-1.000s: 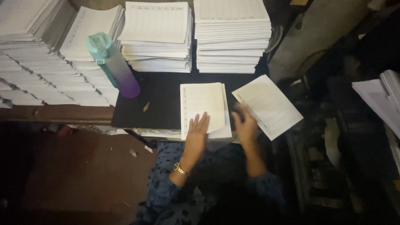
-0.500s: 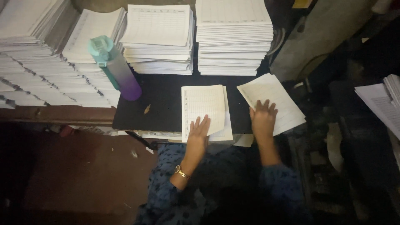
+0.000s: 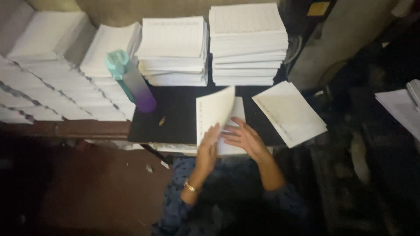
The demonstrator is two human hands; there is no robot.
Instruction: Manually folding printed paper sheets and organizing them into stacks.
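Note:
A small stack of printed white sheets [image 3: 238, 113] lies on the black board [image 3: 175, 118] in front of me. Its top sheet [image 3: 214, 111] is lifted and curled up to the left. My left hand [image 3: 209, 146] holds that sheet at its lower edge, a gold bracelet on the wrist. My right hand [image 3: 245, 137] lies flat with fingers spread on the stack beneath it. A second pile of sheets [image 3: 288, 112] lies tilted to the right, apart from both hands.
Tall stacks of printed paper [image 3: 247, 41] line the back, with more overlapped stacks [image 3: 52, 87] at the left. A teal-capped purple bottle [image 3: 131, 81] stands on the board's left corner. More papers [image 3: 402, 109] lie at the far right edge.
My right hand left the tilted pile on the right and came back to the middle stack. My left hand has lifted the top sheet, which now curls upward.

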